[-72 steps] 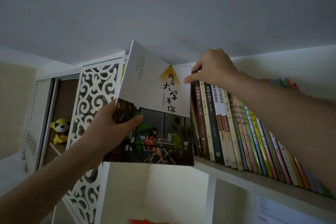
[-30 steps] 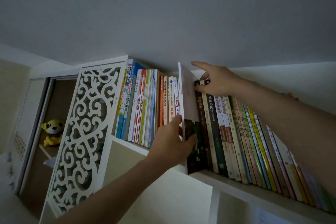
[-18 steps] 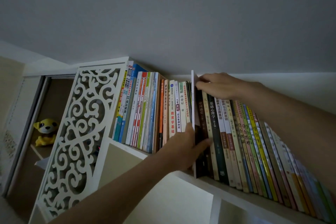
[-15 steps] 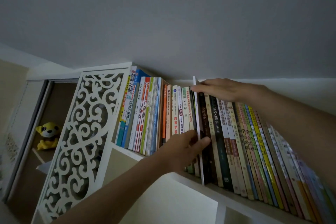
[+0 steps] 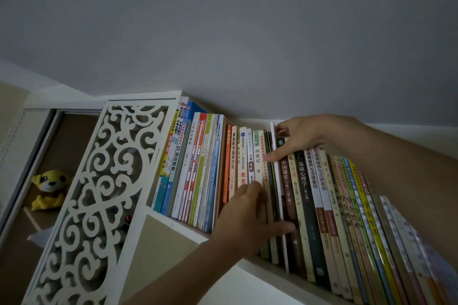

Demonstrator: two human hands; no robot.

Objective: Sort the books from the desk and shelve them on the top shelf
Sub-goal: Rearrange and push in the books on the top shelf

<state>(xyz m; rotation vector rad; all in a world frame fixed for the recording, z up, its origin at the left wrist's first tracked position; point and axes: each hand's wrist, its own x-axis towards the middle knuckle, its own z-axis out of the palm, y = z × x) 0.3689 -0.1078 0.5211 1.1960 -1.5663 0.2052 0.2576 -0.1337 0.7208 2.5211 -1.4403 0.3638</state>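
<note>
The top shelf holds a long row of upright books. A thin white-covered book stands slotted into the row, between the colourful books on the left and the dark brown book on the right. My left hand lies flat against the spines at the row's lower edge, thumb stretched across the foot of the white book. My right hand grips the tops of the dark books right of the slot, thumb pressed on their spines.
A white carved fretwork side panel closes the shelf's left end. Beyond it a yellow plush toy sits in a brown cabinet. The grey ceiling is close above the books. Lower white compartments lie under the shelf.
The white book went from held open-faced in my left hand to slid upright into the gap. My left hand has let go and now presses the spines; my right hand stays on the book tops.
</note>
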